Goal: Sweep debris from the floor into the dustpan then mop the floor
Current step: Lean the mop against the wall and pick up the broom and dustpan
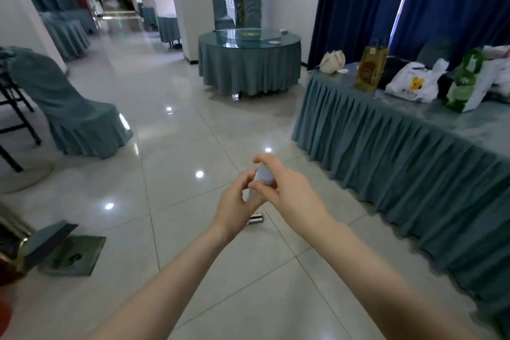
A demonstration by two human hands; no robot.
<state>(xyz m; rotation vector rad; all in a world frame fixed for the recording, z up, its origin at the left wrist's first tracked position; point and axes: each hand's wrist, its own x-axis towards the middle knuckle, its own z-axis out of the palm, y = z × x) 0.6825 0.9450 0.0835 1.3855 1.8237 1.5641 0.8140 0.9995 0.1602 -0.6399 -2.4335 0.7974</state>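
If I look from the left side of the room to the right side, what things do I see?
Covered chair → round table → cream cloth bag → brown paper bag → white plastic bag → green and white bag

A: How are the arms lying?
B: Both are reaching forward, bare to the elbow, with the forearms converging ahead of the body.
A: And the hands?
B: The left hand [234,201] is pinching the lower end of a small white object [263,174] with curled fingers. The right hand [289,193] is wrapping round its upper part, forefinger arching over the top.
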